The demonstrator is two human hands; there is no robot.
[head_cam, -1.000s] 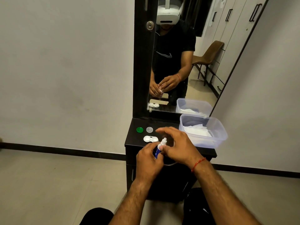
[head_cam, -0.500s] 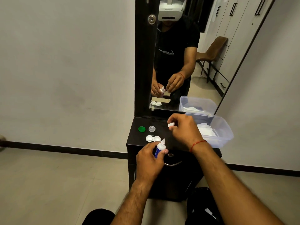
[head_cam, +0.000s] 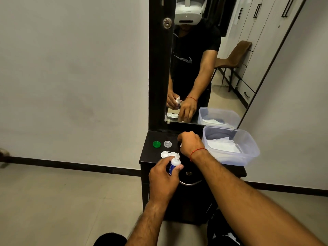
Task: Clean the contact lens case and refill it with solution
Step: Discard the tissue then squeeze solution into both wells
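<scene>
On the dark cabinet top (head_cam: pixel 150 155), white tissue (head_cam: pixel 221 145) is being held in the clear tub (head_cam: pixel 248 144), the solution bottle (head_cam: pixel 174 163) is being gripped by the left hand (head_cam: pixel 164 176), and the right hand (head_cam: pixel 190 143), now lowered, is curled shut, contents unseen

Left hand (head_cam: pixel 164 176): fingers curled in a grip, thumb up, forearm rising from below | Right hand (head_cam: pixel 190 143): knuckles up, fingers bent downward, forearm extended diagonally, red wrist thread

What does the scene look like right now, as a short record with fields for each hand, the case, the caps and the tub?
left hand: holds solution bottle upright, nozzle uncovered
right hand: lowered to the cabinet top, contents hidden
lens case: open, both wells uncovered
green cap: lies apart, behind the case
clear cap: beside the green one
plastic tub: right side, white tissue inside
</scene>
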